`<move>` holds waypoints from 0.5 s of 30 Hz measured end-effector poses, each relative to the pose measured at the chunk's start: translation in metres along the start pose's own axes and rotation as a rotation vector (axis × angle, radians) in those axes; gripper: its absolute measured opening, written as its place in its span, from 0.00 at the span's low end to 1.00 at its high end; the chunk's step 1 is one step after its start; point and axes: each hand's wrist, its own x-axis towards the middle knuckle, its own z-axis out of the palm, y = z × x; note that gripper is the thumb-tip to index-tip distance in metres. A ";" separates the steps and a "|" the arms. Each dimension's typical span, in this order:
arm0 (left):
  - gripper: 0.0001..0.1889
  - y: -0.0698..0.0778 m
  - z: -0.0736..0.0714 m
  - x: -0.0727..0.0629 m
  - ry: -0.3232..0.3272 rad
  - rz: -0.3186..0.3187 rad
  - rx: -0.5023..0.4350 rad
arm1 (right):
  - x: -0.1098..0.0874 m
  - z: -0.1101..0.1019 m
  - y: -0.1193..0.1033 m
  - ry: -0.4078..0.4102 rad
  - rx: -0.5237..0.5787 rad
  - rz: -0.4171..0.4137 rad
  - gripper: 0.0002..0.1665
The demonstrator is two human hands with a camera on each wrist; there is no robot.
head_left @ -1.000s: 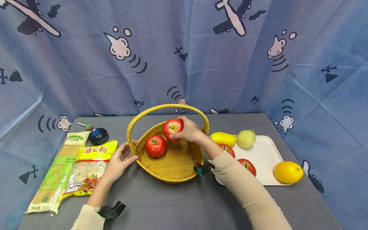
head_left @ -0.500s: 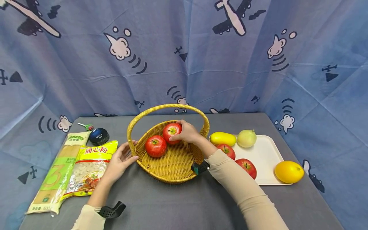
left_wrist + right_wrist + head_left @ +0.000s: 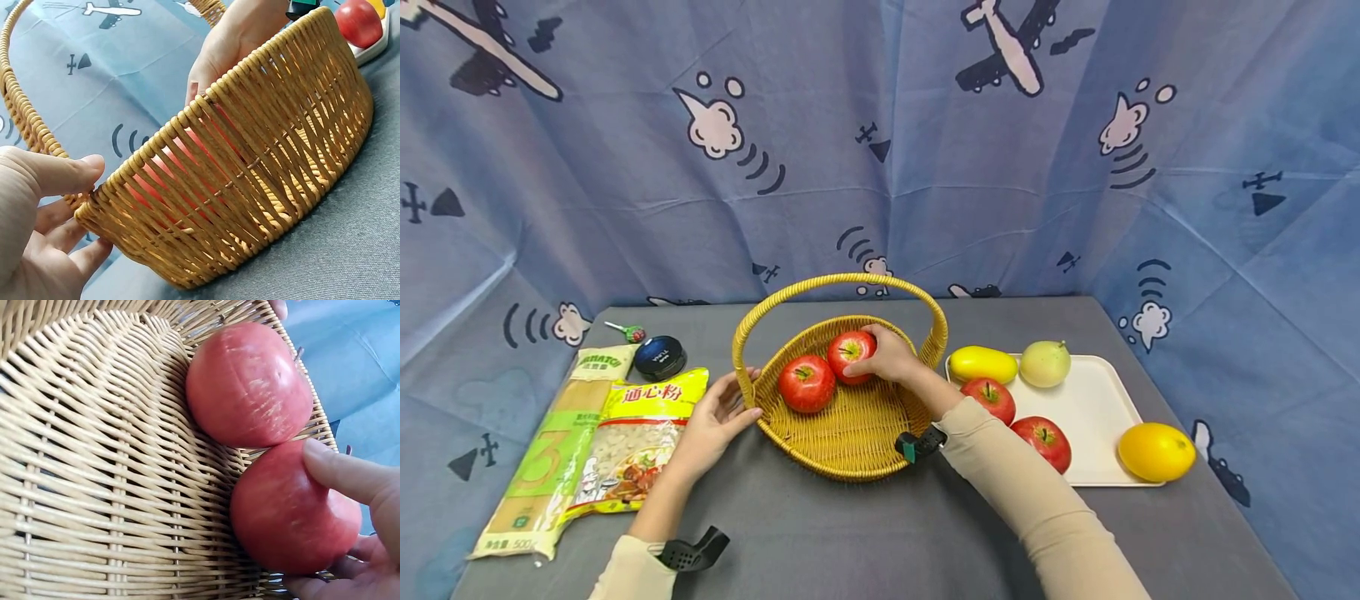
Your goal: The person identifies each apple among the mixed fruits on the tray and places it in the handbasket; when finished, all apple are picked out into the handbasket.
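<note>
A yellow wicker basket (image 3: 850, 442) with a tall arched handle stands mid-table. My left hand (image 3: 721, 412) grips its left end, thumb over the rim and fingers around the outside, as the left wrist view shows. Inside the basket, my right hand (image 3: 891, 357) holds a red apple (image 3: 290, 515) between thumb and fingers, low near the back wall. Another red apple (image 3: 247, 384) lies directly beside it on the left; the two apples meet in the right wrist view. Through the basket's weave, red shows in the left wrist view.
Right, a white tray (image 3: 1101, 392) bears two red apples (image 3: 1043, 442), a yellow mango-like fruit (image 3: 983, 364), a pale green round fruit (image 3: 1045, 364) and a lemon (image 3: 1156, 452). Left lie a noodle pack (image 3: 542, 458), a macaroni bag (image 3: 632, 450), a tuna tin (image 3: 659, 357) and a lollipop (image 3: 634, 333).
My right hand has lowered the held apple into the basket, down next to the other apple. The left hand stays on the basket's left end.
</note>
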 end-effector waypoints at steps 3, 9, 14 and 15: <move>0.30 0.000 0.000 0.000 -0.001 -0.002 0.002 | 0.001 0.002 0.002 -0.013 -0.007 -0.001 0.47; 0.30 0.001 0.000 0.000 0.000 -0.007 0.012 | -0.001 0.002 0.000 -0.025 -0.036 0.025 0.48; 0.30 0.001 0.000 0.000 -0.002 -0.013 0.010 | -0.002 0.000 -0.002 -0.033 -0.050 0.035 0.51; 0.30 0.001 0.000 0.000 -0.001 -0.013 0.009 | -0.002 0.000 -0.003 -0.033 -0.048 0.034 0.51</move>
